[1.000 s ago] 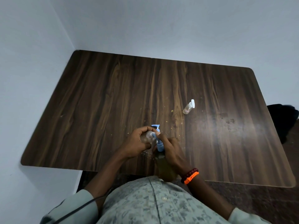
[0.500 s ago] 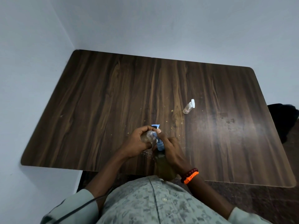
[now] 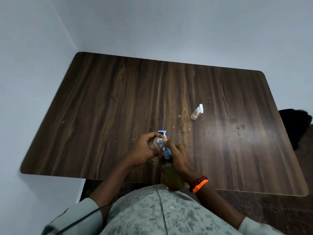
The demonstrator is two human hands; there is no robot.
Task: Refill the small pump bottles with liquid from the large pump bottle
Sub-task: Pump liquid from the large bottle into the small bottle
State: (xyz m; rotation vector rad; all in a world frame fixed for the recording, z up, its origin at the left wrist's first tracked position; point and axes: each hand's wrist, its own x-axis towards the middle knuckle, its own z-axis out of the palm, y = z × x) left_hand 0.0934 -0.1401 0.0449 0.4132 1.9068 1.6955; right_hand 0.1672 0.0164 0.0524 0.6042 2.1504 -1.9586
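The large pump bottle (image 3: pixel 171 175), filled with yellow-brown liquid and topped by a blue pump (image 3: pixel 165 146), stands at the table's near edge. My right hand (image 3: pixel 179 156) grips its neck, with a finger on the pump head. My left hand (image 3: pixel 144 150) holds a small clear bottle (image 3: pixel 156 143), uncapped, with its mouth under the blue spout. A second small clear bottle (image 3: pixel 196 112) with a white pump cap lies on its side farther back on the right.
The dark wood table (image 3: pixel 118 99) fills the corner, with walls at the left and back. Small yellow crumbs are scattered around the middle. A dark object (image 3: pixel 296 128) sits past the table's right edge.
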